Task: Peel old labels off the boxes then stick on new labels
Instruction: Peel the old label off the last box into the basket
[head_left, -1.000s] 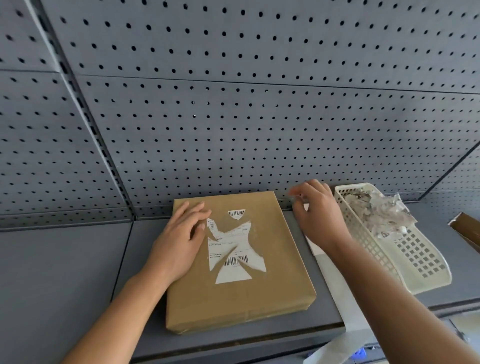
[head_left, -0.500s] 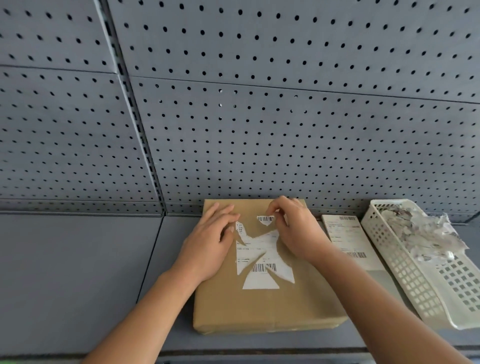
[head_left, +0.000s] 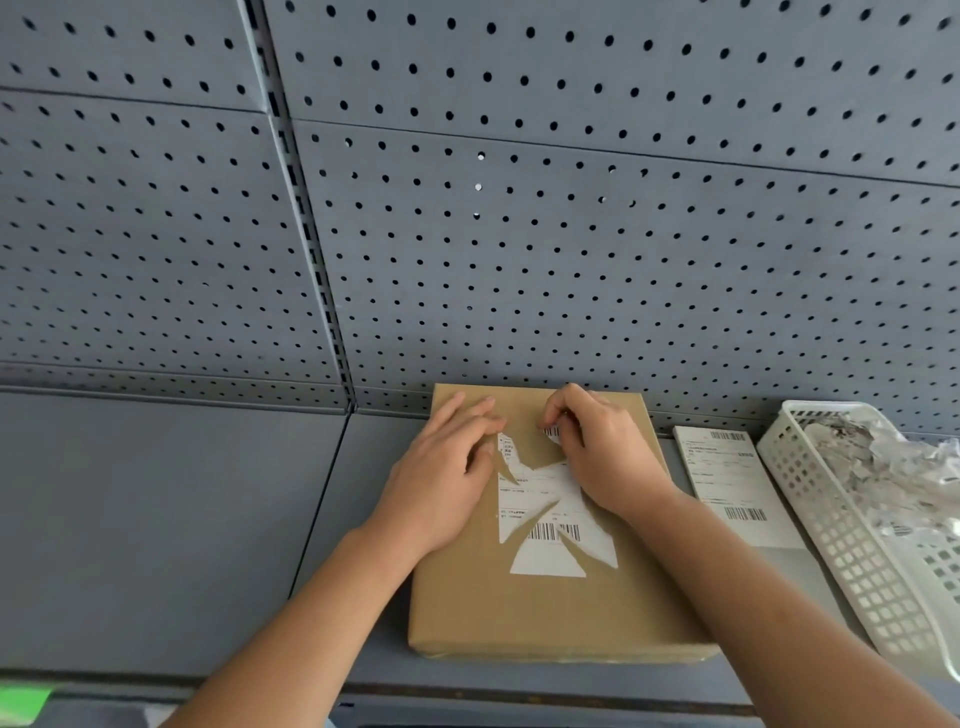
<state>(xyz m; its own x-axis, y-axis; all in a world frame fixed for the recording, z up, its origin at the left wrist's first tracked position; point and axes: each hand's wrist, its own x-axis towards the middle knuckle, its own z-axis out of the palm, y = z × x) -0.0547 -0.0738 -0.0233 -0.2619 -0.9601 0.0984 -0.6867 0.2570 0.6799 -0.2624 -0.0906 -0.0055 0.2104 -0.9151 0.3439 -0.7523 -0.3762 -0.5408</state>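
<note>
Flat cardboard box (head_left: 519, 613) lies on the grey shelf (head_left: 156, 519), far edge against the pegboard (head_left: 571, 234). Its old label (head_left: 545, 509) is torn into ragged white pieces (barcode still legible near the bottom). Left hand (head_left: 441, 483) rests flat on the box's left side, fingers straight. Right hand (head_left: 608, 457) has its fingers curled, pinching a small barcode fragment (head_left: 551, 432) near the far edge. A printed label sheet (head_left: 727, 483) lies just right of the box. Beyond it, a white perforated basket (head_left: 852, 566) holds crumpled label scraps (head_left: 883, 467).
</note>
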